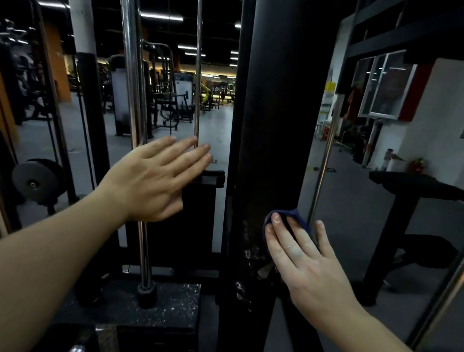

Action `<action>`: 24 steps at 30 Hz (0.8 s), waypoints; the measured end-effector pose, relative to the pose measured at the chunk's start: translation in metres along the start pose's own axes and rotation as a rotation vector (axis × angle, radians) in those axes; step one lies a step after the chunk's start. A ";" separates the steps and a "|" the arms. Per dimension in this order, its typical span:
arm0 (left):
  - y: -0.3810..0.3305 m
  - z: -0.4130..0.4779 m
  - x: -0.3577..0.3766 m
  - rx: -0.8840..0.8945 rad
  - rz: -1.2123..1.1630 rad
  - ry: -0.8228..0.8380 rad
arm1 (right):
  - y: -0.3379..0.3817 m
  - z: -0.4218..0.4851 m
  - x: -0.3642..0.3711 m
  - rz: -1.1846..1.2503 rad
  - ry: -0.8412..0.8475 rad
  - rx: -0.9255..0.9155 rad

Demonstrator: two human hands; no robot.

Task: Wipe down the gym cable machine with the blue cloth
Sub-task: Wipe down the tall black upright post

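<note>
Pressing the blue cloth [292, 218] flat against the near black upright [267, 143], the right hand [306, 265] scrubbed its scuffed paint; the left hand [154, 181], spread empty, likely steadied.

Wide black upright [270, 114] blocks the centre. Open gap between it and thin chrome rod [199, 64]; narrower gap between that and thick chrome rod [132, 71]. Weight stack [141, 308] closes the space below. Slanted rod [324, 166] borders the right-hand passage.

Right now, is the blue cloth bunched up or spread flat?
Bunched up: only a small wad of the blue cloth shows beyond the right hand, pressed against the black post.
</note>
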State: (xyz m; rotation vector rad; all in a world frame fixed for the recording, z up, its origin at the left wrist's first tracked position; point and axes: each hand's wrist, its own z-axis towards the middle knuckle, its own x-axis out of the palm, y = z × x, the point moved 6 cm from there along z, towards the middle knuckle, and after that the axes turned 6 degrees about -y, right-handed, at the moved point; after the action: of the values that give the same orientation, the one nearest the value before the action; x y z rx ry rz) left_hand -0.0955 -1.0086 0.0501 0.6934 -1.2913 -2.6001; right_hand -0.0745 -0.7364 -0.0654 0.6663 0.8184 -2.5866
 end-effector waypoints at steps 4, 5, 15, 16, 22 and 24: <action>-0.001 0.001 0.002 0.013 0.024 0.012 | -0.004 -0.020 0.006 -0.012 0.005 -0.055; -0.001 0.001 0.003 0.014 0.024 0.013 | -0.004 -0.018 0.003 -0.019 0.018 -0.063; -0.002 0.000 0.002 0.005 0.017 -0.014 | 0.004 0.023 -0.033 -0.031 0.115 -0.139; -0.002 0.000 0.001 0.007 0.023 -0.015 | 0.004 0.028 -0.035 -0.040 0.127 -0.161; -0.001 0.000 -0.001 -0.002 0.014 -0.032 | 0.034 0.080 -0.033 -0.225 0.305 -0.371; -0.002 -0.001 -0.001 -0.012 0.018 -0.033 | 0.034 0.081 -0.031 -0.224 0.260 -0.385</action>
State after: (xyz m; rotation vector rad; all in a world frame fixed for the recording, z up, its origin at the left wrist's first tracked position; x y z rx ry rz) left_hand -0.0946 -1.0078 0.0487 0.6368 -1.2841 -2.6129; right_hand -0.0599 -0.8065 -0.0052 0.8388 1.5039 -2.4486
